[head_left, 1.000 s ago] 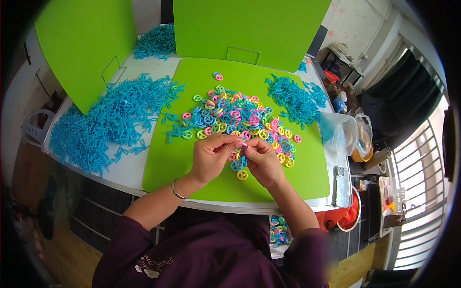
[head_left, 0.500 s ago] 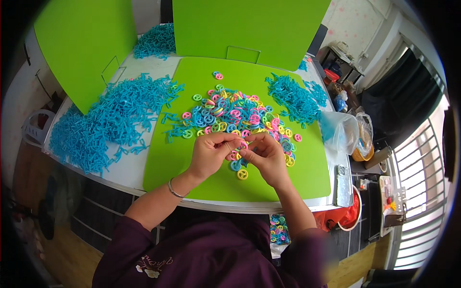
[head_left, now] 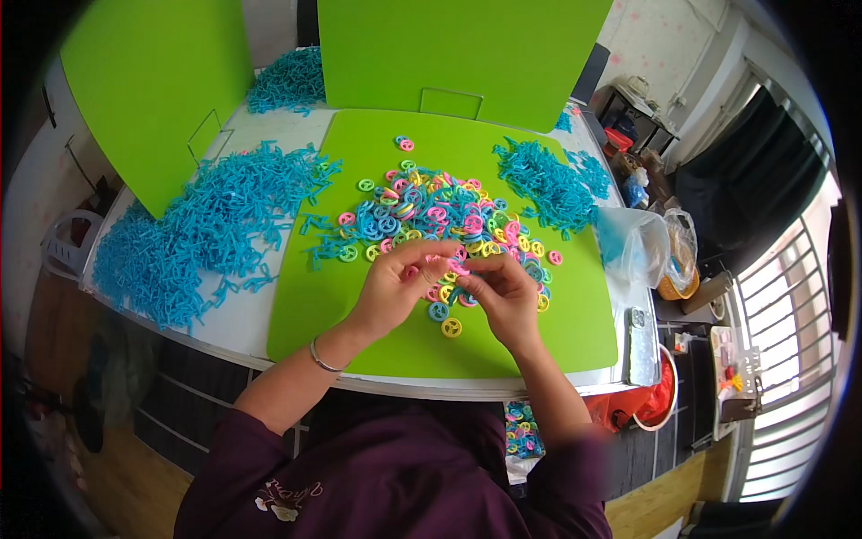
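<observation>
A person's two bare hands meet over a bright green, flat rectangular board (head_left: 567, 337) lying on a white table (head_left: 235, 310). Between the fingertips is a small pink plastic piece (head_left: 456, 267), partly covered by the fingers, so its full shape cannot be made out. The left hand (head_left: 395, 280) pinches it between thumb and forefinger. The right hand (head_left: 505, 301) meets it from the other side, thumb and forefinger drawn close together; whether they grip the piece or only touch it, I cannot tell. A silver metal bracelet (head_left: 324, 356) circles the left wrist.

Just beyond the hands, on the board, is a loose heap of small plastic wheels with spokes (head_left: 422, 202), in pink, yellow, green and blue, mixed with blue pieces. Nearer the person, below the hands, lie a single yellow spoked wheel (head_left: 452, 328) and, just beside it, a blue spoked wheel (head_left: 437, 311).

To the left spreads a large pile of thin, forked blue plastic pieces (head_left: 211, 216); a smaller pile of similar blue pieces (head_left: 543, 184) lies to the right, partly on the board. Two green panels stand upright, one at the far side (head_left: 458, 54), one at left (head_left: 162, 99). A phone (head_left: 642, 350) rests at the table's right edge, near a clear plastic bag (head_left: 633, 247).
</observation>
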